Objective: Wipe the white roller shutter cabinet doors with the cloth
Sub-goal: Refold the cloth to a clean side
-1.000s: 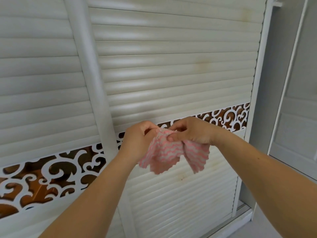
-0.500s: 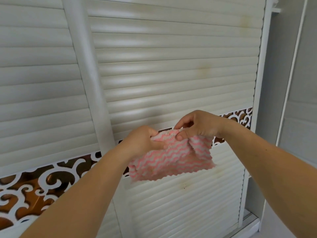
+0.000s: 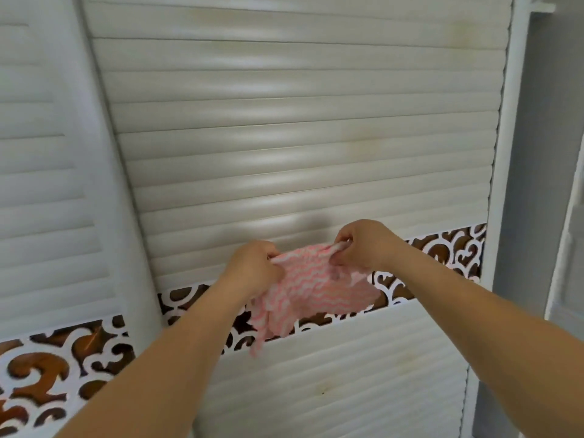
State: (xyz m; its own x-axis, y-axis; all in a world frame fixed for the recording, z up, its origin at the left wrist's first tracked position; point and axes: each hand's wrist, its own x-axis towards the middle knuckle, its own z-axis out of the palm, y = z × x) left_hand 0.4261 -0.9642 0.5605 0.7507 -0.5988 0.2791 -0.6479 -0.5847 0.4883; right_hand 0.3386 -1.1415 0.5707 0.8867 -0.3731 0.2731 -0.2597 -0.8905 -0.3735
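**Both hands holding the cloth up before the shutter door**

The left hand [image 3: 252, 268] is pinching the upper left edge of the cloth [image 3: 311, 289], its grip closed tight on a bunched fold. The right hand [image 3: 363, 245] is gripping the upper right edge the same way, fingers curled around the fabric. Between the two grips the cloth is stretching roughly level, its long axis running left to right, while the loose lower part is hanging down in folds, with one narrow tail trailing lowest on the left side. It is pink with white wavy stripes and is carrying no readable writing or label.

The cloth is hanging in front of the right roller shutter door [image 3: 300, 137], at the height of the fretwork band [image 3: 442, 248], a strip of white scrollwork over brown that is crossing the door. Whether the cloth is touching the slats cannot be told. The white slats above are showing faint yellowish stains. A white upright post [image 3: 120, 184] is dividing this door from the left shutter door [image 3: 41, 184]. A grey wall [image 3: 534, 153] is standing beyond the cabinet's right edge.
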